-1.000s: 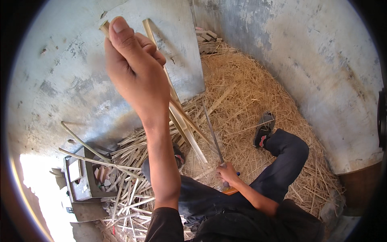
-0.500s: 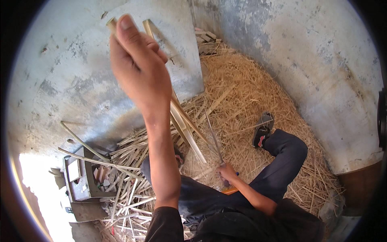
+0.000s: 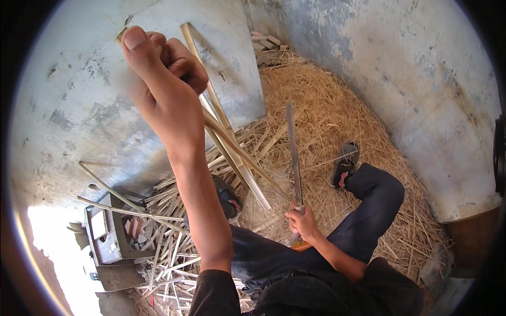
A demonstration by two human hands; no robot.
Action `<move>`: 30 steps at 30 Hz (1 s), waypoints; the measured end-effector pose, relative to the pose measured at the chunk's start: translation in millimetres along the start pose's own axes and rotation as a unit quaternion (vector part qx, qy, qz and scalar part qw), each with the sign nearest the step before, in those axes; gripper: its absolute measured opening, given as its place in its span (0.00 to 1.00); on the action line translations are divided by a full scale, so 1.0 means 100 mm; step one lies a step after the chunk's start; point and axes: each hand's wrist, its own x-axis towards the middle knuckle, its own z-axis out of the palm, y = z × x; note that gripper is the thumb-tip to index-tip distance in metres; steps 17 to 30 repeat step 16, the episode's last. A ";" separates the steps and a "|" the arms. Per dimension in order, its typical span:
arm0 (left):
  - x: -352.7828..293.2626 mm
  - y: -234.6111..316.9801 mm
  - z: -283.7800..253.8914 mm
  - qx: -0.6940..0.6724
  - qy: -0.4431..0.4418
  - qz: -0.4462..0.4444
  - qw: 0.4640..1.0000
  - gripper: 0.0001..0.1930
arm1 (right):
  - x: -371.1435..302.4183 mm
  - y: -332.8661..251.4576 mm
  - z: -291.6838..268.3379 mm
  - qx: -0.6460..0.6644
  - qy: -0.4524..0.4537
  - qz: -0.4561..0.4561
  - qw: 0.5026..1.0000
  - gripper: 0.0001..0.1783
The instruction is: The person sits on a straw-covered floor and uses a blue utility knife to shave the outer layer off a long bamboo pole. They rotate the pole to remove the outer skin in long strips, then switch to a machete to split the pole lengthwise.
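Note:
My left hand [image 3: 171, 100] is raised at the upper left, fingers closed around a bamboo strip [image 3: 240, 150]. One end pokes out above the thumb; the rest runs behind my wrist, slanting down toward the straw. Low in front of my body, my right hand [image 3: 303, 222] grips the handle of a long, narrow-bladed knife [image 3: 294, 152], its blade pointing away from me and nearly upright in the picture. Just left of the blade, split bamboo lengths [image 3: 221, 118] lean against the pale wall. Where the held strip crosses them, I cannot tell whether they touch.
Straw-like shavings [image 3: 321, 100] cover the floor between worn walls [image 3: 411, 95]. Bamboo pieces [image 3: 171, 258] lie heaped at the left beside an open box [image 3: 113, 231] of scraps. A long strip [image 3: 129, 208] juts across the box. My shod foot [image 3: 345, 163] rests on the straw.
My left hand has shifted left with the bamboo strip. The knife has swung up from a slant to nearly upright, and my right hand has moved slightly right.

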 end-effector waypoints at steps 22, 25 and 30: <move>-0.06 -0.01 0.15 0.154 0.103 0.046 0.982 0.27 | 0.28 0.83 -0.40 -0.044 0.073 0.130 0.988 0.09; -0.06 -0.01 0.15 0.154 0.103 0.046 0.982 0.27 | 0.28 0.83 -0.40 -0.044 0.073 0.130 0.988 0.09; -0.06 -0.01 0.15 0.154 0.103 0.046 0.982 0.27 | 0.28 0.83 -0.40 -0.044 0.073 0.130 0.988 0.09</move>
